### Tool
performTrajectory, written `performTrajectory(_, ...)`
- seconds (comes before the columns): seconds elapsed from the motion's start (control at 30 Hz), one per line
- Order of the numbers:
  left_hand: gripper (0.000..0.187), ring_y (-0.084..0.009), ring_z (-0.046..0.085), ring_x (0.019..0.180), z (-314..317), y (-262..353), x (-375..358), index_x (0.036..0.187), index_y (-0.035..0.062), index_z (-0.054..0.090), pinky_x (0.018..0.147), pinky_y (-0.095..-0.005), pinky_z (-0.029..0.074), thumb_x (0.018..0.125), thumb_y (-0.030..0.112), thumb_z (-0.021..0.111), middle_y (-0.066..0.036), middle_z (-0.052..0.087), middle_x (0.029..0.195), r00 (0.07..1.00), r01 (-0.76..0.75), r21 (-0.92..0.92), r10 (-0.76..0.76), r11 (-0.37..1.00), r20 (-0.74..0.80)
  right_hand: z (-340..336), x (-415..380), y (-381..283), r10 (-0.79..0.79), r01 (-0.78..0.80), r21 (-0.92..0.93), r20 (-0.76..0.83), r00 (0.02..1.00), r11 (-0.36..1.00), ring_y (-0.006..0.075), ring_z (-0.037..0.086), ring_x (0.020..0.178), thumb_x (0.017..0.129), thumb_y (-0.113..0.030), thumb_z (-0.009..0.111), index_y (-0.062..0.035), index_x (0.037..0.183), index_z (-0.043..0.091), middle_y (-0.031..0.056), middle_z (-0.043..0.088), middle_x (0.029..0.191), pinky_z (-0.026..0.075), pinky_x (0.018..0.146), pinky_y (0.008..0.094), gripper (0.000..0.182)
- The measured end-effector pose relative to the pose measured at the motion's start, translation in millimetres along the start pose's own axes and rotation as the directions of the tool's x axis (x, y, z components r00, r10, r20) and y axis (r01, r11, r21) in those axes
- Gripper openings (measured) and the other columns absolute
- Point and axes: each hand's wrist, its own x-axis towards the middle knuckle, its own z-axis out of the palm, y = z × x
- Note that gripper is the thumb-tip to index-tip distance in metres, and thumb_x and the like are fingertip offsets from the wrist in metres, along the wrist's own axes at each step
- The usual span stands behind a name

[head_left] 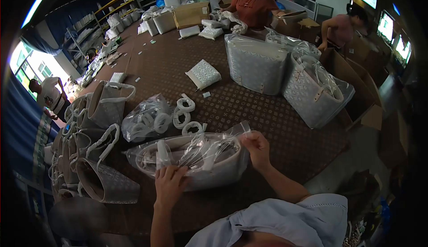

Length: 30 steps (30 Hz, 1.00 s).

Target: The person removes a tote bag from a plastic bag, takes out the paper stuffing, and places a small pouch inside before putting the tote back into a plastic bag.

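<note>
A pale tote bag [218, 179] lies in front of me inside a clear plastic bag [196, 146], its opening facing up and its handles wrapped in white. At the near rim, the bent fingers of my left hand [168, 184] grip the plastic. My right hand [257, 149] pinches the plastic's edge at the tote's right end. Just beyond lie several wrapped white handle rolls [182, 113], and a plastic bag with more rolls [147, 118] is beside them.
Several unwrapped totes [107, 182] crowd the left side. Two plastic-covered totes [256, 64] stand at the right, near an open cardboard box [352, 82]. A patterned pouch [203, 74] lies mid-table on the brown cloth [276, 126]. Other people work around the far side.
</note>
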Motion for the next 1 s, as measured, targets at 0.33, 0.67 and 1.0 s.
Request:
performTrajectory(0.33, 0.023, -0.0225, 0.051, 0.079, 7, -24, -1, 0.085, 0.0128, 0.061, 0.072, -0.0374, 0.038, 0.063, 0.011, 0.069, -0.002, 0.052, 0.081, 0.994, 0.086, 0.080, -0.080, 0.993, -0.076, 6, 7, 10, 0.204, -0.201, -0.041, 0.120, 0.972, 0.979, 0.0033, 0.050, 0.076, 0.087, -0.003, 0.055, -0.0038, 0.090, 0.054, -0.0006, 0.057, 0.087, 0.040, 0.066, 0.0177, 0.004)
performTrajectory(0.67, 0.023, -0.0226, 0.051, 0.087, 38, -44, -14, 0.089, 0.0119, 0.061, 0.089, -0.0420, 0.036, 0.066, 0.008, 0.066, -0.003, 0.052, 0.087, 0.964, 0.008, 0.151, 0.032, 0.989, -0.262, -19, 17, 25, 0.101, 0.352, -0.714, 0.507, 0.856, 0.605, 0.0288, 0.060, 0.068, 0.080, -0.024, 0.062, -0.0062, 0.082, 0.062, 0.0118, 0.061, 0.074, 0.048, 0.060, 0.0375, 0.018)
performTrajectory(1.0, 0.021, -0.0264, 0.059, 0.076, 59, 62, -35, 0.091, 0.0098, 0.061, 0.072, -0.0400, 0.047, 0.071, 0.014, 0.069, -0.006, 0.060, 0.080, 0.991, -0.001, -0.263, -0.034, 0.965, -0.129, -16, 14, 21, 0.067, 0.504, -0.649, 0.648, 0.759, 0.571, 0.0253, 0.060, 0.063, 0.074, -0.034, 0.065, -0.0100, 0.071, 0.062, 0.0067, 0.059, 0.066, 0.048, 0.056, 0.0346, 0.025)
